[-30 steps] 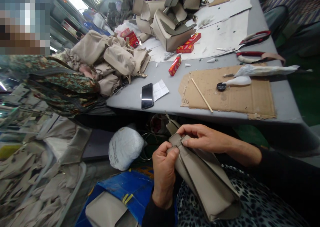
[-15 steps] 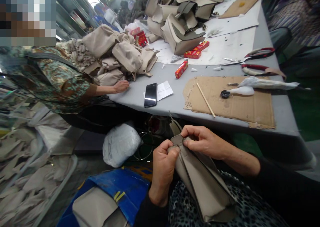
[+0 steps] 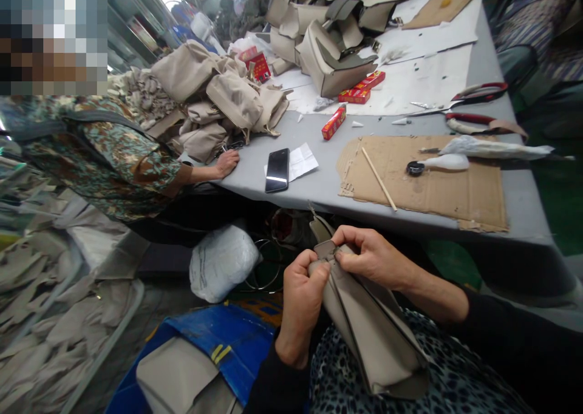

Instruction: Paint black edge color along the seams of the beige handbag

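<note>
Beige bag looks light, kinda stiff but bendable — left hand and right hand both pinch its far end, probably a decent hold.

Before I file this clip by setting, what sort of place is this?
Likely a bag-making workshop: the left hand and right hand hold a taupe bag-like piece, beige bag-like pieces are heaped on the grey table, and red-handled scissors lie there too.
</note>
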Demonstrator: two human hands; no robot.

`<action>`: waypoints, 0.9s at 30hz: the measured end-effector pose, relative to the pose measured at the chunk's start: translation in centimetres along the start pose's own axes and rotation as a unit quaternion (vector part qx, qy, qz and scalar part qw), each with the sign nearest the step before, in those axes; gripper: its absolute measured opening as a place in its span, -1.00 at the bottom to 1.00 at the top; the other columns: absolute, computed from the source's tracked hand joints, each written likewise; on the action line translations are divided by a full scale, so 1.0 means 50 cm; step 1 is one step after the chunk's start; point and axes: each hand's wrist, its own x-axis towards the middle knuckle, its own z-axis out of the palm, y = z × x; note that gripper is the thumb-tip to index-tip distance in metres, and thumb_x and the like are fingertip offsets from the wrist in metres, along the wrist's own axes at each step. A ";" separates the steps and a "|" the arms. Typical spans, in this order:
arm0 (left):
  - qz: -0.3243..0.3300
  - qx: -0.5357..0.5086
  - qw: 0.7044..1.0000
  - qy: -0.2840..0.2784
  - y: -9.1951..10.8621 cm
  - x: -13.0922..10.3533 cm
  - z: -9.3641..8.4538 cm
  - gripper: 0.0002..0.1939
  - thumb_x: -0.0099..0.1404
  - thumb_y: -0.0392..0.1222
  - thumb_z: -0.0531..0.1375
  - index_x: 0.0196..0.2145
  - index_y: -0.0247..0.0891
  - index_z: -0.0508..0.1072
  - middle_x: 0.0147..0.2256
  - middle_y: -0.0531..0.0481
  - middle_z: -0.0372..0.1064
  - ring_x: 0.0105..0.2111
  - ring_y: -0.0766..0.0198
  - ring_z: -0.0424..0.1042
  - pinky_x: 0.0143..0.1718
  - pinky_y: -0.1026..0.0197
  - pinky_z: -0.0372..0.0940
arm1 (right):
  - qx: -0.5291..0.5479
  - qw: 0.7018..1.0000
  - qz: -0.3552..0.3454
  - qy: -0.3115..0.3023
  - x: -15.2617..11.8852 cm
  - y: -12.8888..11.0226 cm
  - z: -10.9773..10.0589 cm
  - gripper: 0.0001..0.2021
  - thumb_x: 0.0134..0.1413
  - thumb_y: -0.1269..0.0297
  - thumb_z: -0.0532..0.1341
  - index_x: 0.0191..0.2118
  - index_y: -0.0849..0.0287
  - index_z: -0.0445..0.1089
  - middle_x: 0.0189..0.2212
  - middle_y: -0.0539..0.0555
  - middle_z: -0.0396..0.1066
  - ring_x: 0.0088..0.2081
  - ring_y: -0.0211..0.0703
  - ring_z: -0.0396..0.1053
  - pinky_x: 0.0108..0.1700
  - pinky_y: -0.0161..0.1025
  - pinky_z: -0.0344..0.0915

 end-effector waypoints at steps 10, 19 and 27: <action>0.005 -0.023 0.999 -0.035 0.010 -0.001 -0.002 -0.76 0.28 -0.03 0.29 -0.38 -0.27 0.46 -0.48 0.08 0.25 -0.48 0.33 0.15 -0.44 0.32 0.13 | -0.019 1.000 -0.009 0.001 -0.004 -0.002 -0.010 -0.91 -0.03 0.32 0.22 -0.34 0.19 0.37 -0.53 -0.12 0.18 -0.49 -0.32 0.06 -0.47 -0.36 0.02; 0.025 0.025 0.998 -0.050 0.016 -0.002 -0.007 -0.71 0.34 -0.02 0.26 -0.43 -0.25 0.39 -0.49 0.08 0.20 -0.45 0.29 0.19 -0.42 0.31 0.13 | -0.025 1.000 -0.014 0.003 -0.011 -0.008 -0.012 -0.90 -0.04 0.31 0.23 -0.34 0.19 0.38 -0.53 -0.12 0.17 -0.48 -0.32 0.04 -0.46 -0.35 0.00; 0.016 -0.002 0.998 -0.055 0.011 0.002 -0.004 -0.70 0.32 -0.05 0.28 -0.46 -0.25 0.35 -0.51 0.11 0.16 -0.46 0.31 0.21 -0.41 0.30 0.15 | -0.021 1.000 -0.006 -0.004 -0.013 -0.011 -0.015 -0.88 -0.06 0.30 0.21 -0.34 0.19 0.37 -0.52 -0.12 0.19 -0.47 -0.31 0.06 -0.45 -0.34 0.02</action>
